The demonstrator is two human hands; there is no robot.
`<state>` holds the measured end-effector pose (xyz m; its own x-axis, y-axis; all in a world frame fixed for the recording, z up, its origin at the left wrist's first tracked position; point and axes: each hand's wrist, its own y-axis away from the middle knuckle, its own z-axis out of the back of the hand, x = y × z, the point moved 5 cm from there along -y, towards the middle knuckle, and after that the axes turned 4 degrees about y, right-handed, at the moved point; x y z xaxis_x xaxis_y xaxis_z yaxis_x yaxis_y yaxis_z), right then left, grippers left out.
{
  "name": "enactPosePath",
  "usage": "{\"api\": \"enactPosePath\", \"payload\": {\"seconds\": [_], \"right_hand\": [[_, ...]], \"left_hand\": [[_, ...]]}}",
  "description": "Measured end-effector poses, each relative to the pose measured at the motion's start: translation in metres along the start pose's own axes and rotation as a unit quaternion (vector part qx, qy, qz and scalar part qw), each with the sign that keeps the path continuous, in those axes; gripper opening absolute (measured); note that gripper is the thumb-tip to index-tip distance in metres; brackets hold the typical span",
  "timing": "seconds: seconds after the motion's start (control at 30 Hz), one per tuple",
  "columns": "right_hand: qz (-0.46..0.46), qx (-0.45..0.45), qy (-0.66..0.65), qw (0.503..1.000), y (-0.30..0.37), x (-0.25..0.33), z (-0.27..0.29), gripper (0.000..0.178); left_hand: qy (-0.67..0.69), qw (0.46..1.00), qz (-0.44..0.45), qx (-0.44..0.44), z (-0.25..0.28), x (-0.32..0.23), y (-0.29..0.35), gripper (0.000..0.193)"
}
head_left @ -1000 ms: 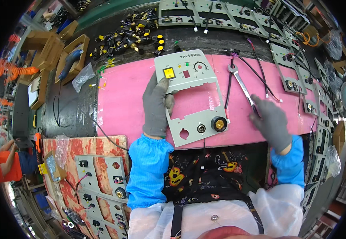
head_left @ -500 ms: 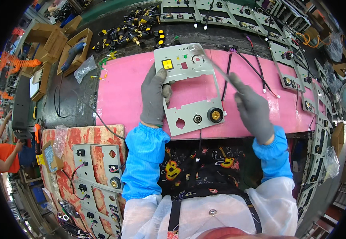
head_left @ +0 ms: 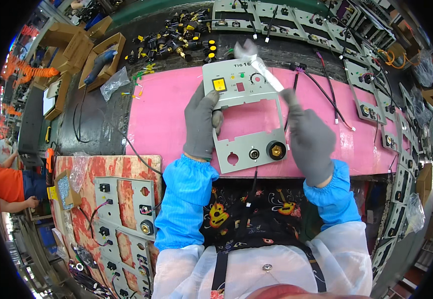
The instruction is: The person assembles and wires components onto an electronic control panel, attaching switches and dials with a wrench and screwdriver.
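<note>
A grey metal front panel [head_left: 226, 104] with a big rectangular cutout stands tilted over the pink mat [head_left: 164, 112]. My left hand [head_left: 201, 122], in a grey glove, grips its left edge beside the yellow rocker switch [head_left: 219, 84]. Round connectors sit along the panel's lower edge, the largest a black and brass socket [head_left: 276, 150] at the right; a hole at the lower left is bare. My gloved right hand [head_left: 311, 139] is closed round the handle of a silver open-end wrench [head_left: 263, 67], whose head is raised past the panel's upper right corner.
Black and yellow connectors [head_left: 176, 40] lie piled at the back. Wires [head_left: 326, 94] rest on the mat's right side. More panels [head_left: 124, 204] lie on a worn red board at left and along the far and right edges. A person in orange [head_left: 7, 184] is at far left.
The wrench, blurred and over the panel earlier, is now raised away with its head beyond the top corner. My right hand has turned and lowered slightly; the left keeps its grip.
</note>
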<state>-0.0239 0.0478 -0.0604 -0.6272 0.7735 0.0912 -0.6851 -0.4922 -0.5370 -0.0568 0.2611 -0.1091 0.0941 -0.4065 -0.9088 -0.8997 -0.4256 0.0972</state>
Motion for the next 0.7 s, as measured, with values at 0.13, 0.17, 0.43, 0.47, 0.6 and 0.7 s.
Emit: {"api": "enactPosePath", "payload": {"seconds": [0.13, 0.17, 0.43, 0.47, 0.6, 0.7], "right_hand": [[0.018, 0.109, 0.071, 0.991, -0.002, 0.004, -0.019, 0.035], [0.004, 0.067, 0.015, 0.998, -0.006, 0.002, -0.008, 0.032], [-0.163, -0.006, -0.09, 0.983, 0.038, -0.044, 0.019, 0.045], [-0.221, 0.083, -0.082, 0.968, 0.046, -0.05, 0.018, 0.042], [-0.205, 0.047, -0.01, 0.978, 0.067, -0.069, 0.024, 0.043], [-0.217, 0.158, 0.092, 0.959, 0.079, -0.075, 0.013, 0.043]], "left_hand": [[0.007, 1.0, 0.009, 0.003, 0.002, 0.004, -0.002, 0.042], [0.005, 1.0, 0.007, 0.007, 0.0, 0.004, -0.004, 0.042], [0.008, 1.0, 0.017, 0.004, 0.001, 0.004, -0.002, 0.043], [0.005, 1.0, 0.01, 0.004, 0.0, 0.002, -0.003, 0.043], [0.011, 1.0, 0.009, 0.009, -0.006, 0.004, -0.002, 0.043], [0.015, 1.0, -0.004, 0.005, 0.004, 0.006, -0.003, 0.043]]}}
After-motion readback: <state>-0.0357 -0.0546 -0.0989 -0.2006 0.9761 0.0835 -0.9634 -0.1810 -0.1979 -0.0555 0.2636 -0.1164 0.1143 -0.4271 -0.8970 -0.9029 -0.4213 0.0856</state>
